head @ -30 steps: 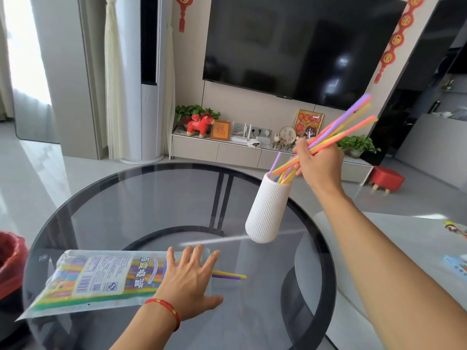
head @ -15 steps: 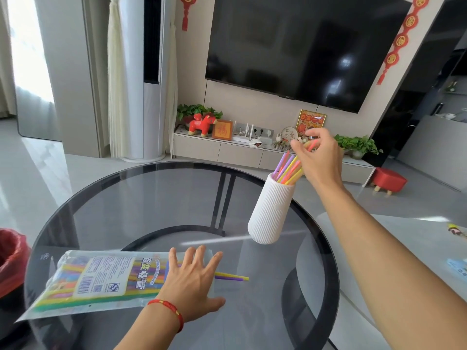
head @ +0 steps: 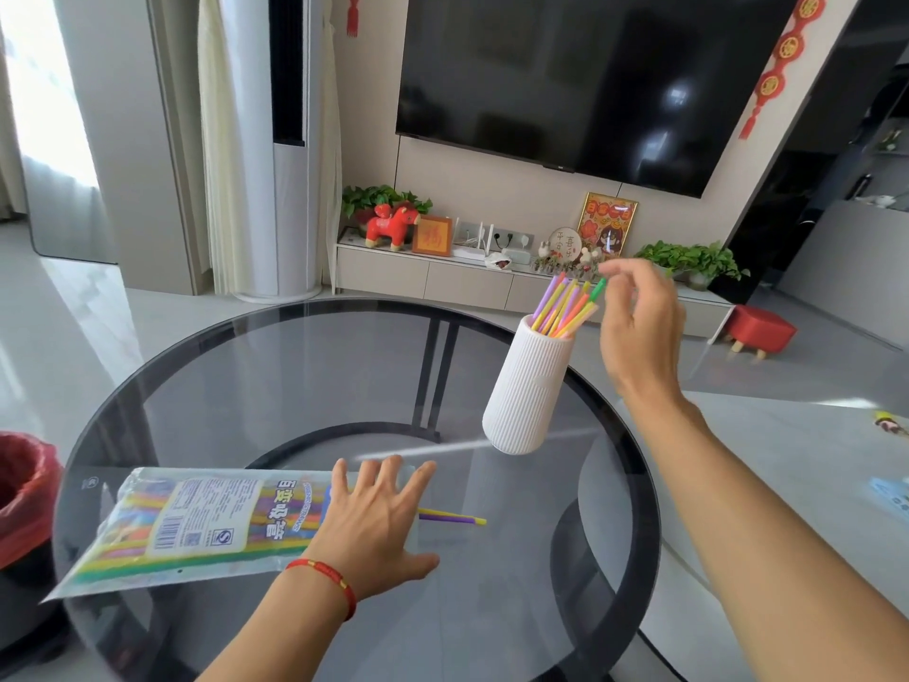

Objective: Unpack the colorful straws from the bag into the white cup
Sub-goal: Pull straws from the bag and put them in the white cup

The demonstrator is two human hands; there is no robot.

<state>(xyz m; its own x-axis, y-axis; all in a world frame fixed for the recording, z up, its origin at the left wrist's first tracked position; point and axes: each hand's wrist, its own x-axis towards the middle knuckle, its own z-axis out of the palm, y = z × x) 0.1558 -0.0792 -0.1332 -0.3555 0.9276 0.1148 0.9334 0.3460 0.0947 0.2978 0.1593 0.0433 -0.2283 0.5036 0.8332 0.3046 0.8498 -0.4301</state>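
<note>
A tall ribbed white cup (head: 529, 386) stands at the far right of the round glass table (head: 295, 356). Several colorful straws (head: 565, 307) lean out of its mouth. My right hand (head: 639, 327) hovers just right of the straw tops, fingers loosely apart, with nothing in its grip. The clear plastic straw bag (head: 196, 524) lies flat at the near left, still holding many straws. My left hand (head: 378, 519) presses flat on the bag's open right end, fingers spread. A purple and a yellow straw (head: 452, 518) stick out from under that hand.
A bin with a red liner (head: 19, 494) sits left of the table. A lower grey table (head: 787, 484) lies to the right with small items at its edge. A red stool (head: 760, 329) and a TV cabinet (head: 442, 278) stand behind.
My right hand lowered a bundle of straws into the cup, then let go and drew back slightly right. The left hand stayed flat on the bag.
</note>
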